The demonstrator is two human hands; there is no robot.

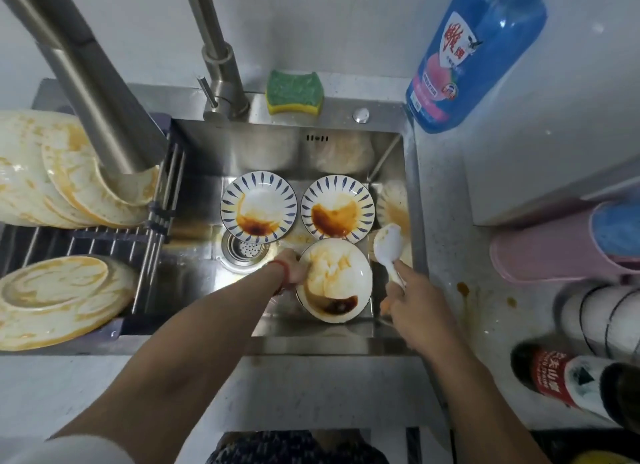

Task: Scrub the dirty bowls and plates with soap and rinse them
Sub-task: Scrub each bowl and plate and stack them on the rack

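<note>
Stainless steel sink set into a speckled white surface, blue detergent bottle and green sponge behind it. Left hand grips the rim of a sauce-smeared white bowl, tilted toward the camera in the basin. Right hand holds a white spoon, handle toward the person, bowl end pointing away. Two blue-patterned dirty bowls sit beyond; stained plates on the left rack.

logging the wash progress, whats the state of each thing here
white bowl: dirty, tilted, held by left hand
two blue-patterned bowls: dirty, in sink
white spoon: held by right hand
sponge: unused, on sink ledge
plates: stained, on rack
tap: no water visible
</note>
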